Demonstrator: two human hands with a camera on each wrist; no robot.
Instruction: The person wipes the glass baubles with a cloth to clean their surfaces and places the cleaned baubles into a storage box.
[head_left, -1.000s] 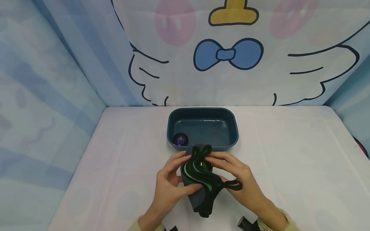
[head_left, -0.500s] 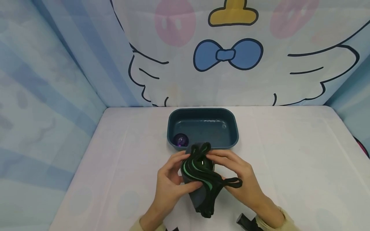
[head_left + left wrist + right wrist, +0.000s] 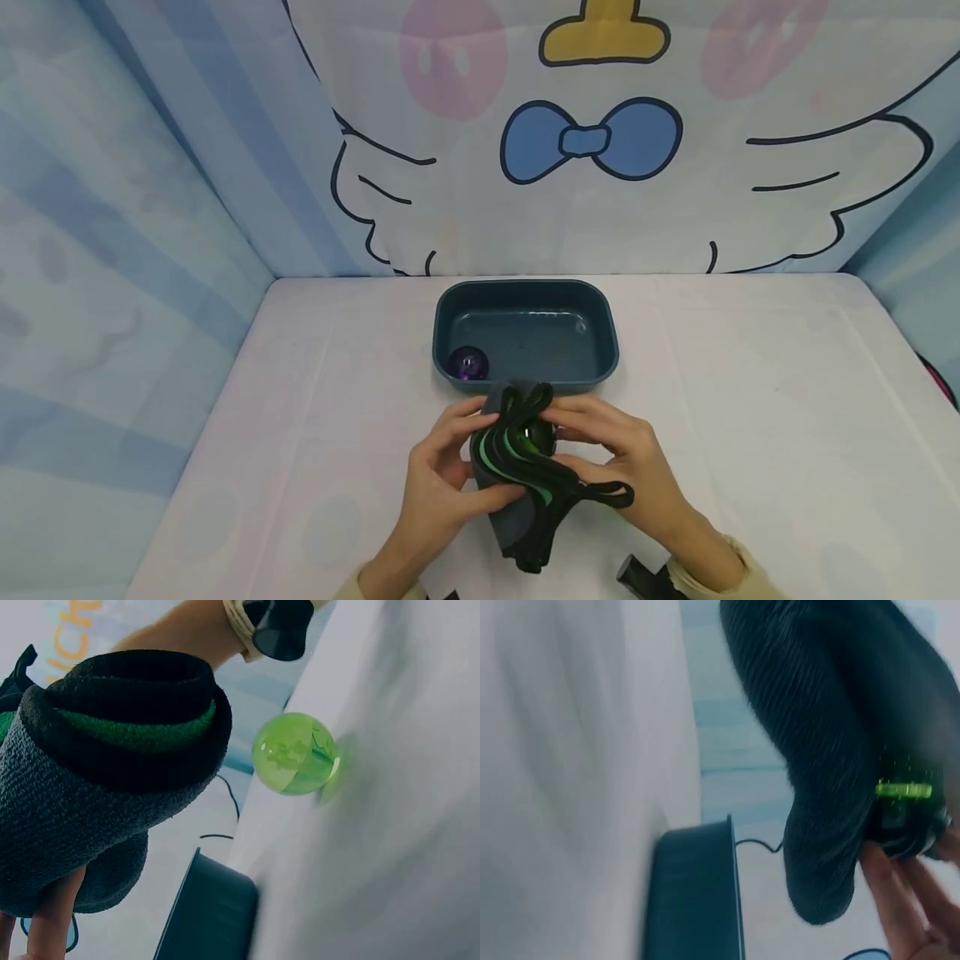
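Observation:
A folded dark grey cloth (image 3: 517, 508) with black edging and a green stripe is bunched up in front of the bin. My left hand (image 3: 442, 483) grips its left side, thumb across the front and fingers behind. Between the folds sits a shiny dark green ball (image 3: 542, 437), partly covered by the cloth. Thumb and fingers of my right hand (image 3: 633, 462) pinch it from the right. The right wrist view also shows this dark green ball (image 3: 904, 799) against the fingertips. Under the cloth, a clear light green ball (image 3: 295, 754) rests on the table in the left wrist view.
A dark teal bin (image 3: 540, 333) stands just beyond the hands, near the table's back edge. A purple ball (image 3: 468, 363) lies in its front left corner. The white-covered table (image 3: 757, 400) meets printed curtains at the back and sides.
Both hands and the cloth have come slightly toward me. My right thumb has moved up beside the dark green ball, and more of that ball shows. The bin and purple ball stay put.

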